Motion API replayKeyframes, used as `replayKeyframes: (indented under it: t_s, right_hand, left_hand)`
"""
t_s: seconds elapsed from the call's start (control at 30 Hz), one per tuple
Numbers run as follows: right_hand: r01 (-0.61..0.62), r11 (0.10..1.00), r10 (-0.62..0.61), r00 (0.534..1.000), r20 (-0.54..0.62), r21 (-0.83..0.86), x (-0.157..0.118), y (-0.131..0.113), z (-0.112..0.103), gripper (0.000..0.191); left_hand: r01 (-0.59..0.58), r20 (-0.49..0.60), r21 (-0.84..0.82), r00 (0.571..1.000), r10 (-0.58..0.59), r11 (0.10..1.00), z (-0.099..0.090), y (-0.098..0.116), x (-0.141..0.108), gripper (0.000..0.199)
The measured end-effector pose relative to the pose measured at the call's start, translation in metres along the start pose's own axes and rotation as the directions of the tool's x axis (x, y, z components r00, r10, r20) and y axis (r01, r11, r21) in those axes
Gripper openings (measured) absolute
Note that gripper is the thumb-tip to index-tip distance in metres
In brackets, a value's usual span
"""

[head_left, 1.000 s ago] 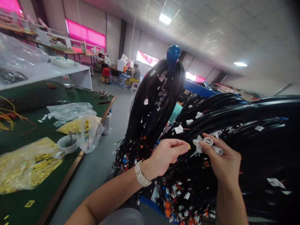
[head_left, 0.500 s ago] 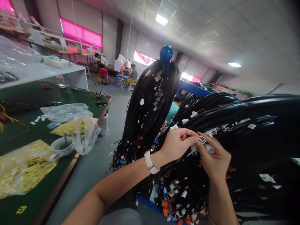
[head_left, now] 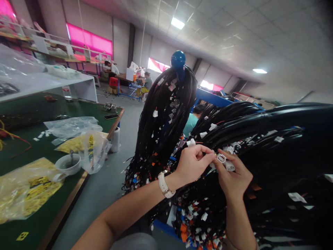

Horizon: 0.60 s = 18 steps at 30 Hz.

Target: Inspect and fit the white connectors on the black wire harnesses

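Note:
My right hand grips a white plastic wire connector with its open face toward me. A second white connector sits just below it, against the same fingers. From the left, my left hand reaches across, thumb and forefinger pinched together at the first connector's edge. Whatever lies between those fingertips is too small to make out. A white watch is on my left wrist. Behind both hands hang thick bundles of black cables with many white, orange and blue connectors on their ends.
A blue rack with a round blue knob carries the cables. On the left, a green-topped table holds bags of small yellow parts, a white cup and a phone. People sit in the background; one in teal is behind the rack.
Both hands have shifted slightly left and the first connector has turned a little, showing more of its face. My left fingertips have moved to the connector's left edge.

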State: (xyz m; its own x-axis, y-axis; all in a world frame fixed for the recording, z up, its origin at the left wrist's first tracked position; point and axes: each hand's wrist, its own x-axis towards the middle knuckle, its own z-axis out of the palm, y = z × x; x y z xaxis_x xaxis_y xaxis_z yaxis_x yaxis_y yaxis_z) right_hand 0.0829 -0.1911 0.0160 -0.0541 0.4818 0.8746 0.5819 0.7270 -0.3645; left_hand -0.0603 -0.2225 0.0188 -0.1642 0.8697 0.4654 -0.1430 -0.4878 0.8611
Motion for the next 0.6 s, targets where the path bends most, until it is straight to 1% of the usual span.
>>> replayKeyframes:
  t_s: [0.03,0.07,0.13,0.2,0.23,0.3,0.37,0.43,0.5,0.6]
  right_hand:
    - [0.003,1.000,-0.003,1.000,0.014,-0.005,0.001,-0.001,-0.002,0.025]
    - [0.005,1.000,-0.004,0.999,0.053,-0.003,0.002,-0.002,-0.005,0.025]
    - [0.006,1.000,-0.012,0.981,0.195,0.030,0.008,-0.003,-0.016,0.028]
    - [-0.010,0.996,-0.020,0.937,0.348,0.083,0.015,-0.004,-0.028,0.032]
    - [-0.020,0.995,-0.023,0.914,0.405,0.103,0.018,-0.005,-0.033,0.032]
    - [-0.040,0.992,-0.022,0.880,0.475,0.120,0.025,-0.005,-0.040,0.032]
    - [-0.069,0.990,0.000,0.868,0.496,0.121,0.030,-0.004,-0.043,0.029]
    - [-0.125,0.984,0.048,0.874,0.484,0.128,0.032,-0.003,-0.042,0.029]
    - [-0.200,0.966,0.112,0.893,0.435,0.162,0.031,-0.002,-0.039,0.029]
    - [-0.295,0.919,0.204,0.923,0.325,0.260,0.026,0.001,-0.032,0.028]
  left_hand:
    - [-0.002,0.001,-0.002,1.000,0.002,1.000,0.001,-0.001,-0.001,0.019]
    - [-0.005,0.002,-0.005,1.000,0.005,1.000,0.001,-0.002,-0.001,0.019]
    - [-0.001,0.006,-0.017,1.000,0.001,1.000,0.001,-0.003,-0.001,0.020]
    - [0.017,0.012,-0.036,1.000,-0.016,0.999,0.001,-0.003,-0.001,0.020]
    - [0.030,0.015,-0.047,0.999,-0.029,0.998,0.001,-0.003,-0.001,0.020]
    - [0.058,0.020,-0.067,0.998,-0.057,0.996,0.001,-0.002,-0.001,0.020]
    - [0.080,0.023,-0.089,0.997,-0.078,0.993,0.000,-0.001,-0.002,0.019]
    - [0.091,0.031,-0.103,0.996,-0.089,0.991,-0.001,0.001,-0.002,0.017]
    - [0.096,0.035,-0.099,0.995,-0.093,0.990,-0.003,0.003,-0.002,0.016]
    - [0.096,0.038,-0.092,0.995,-0.093,0.991,-0.004,0.005,-0.002,0.015]
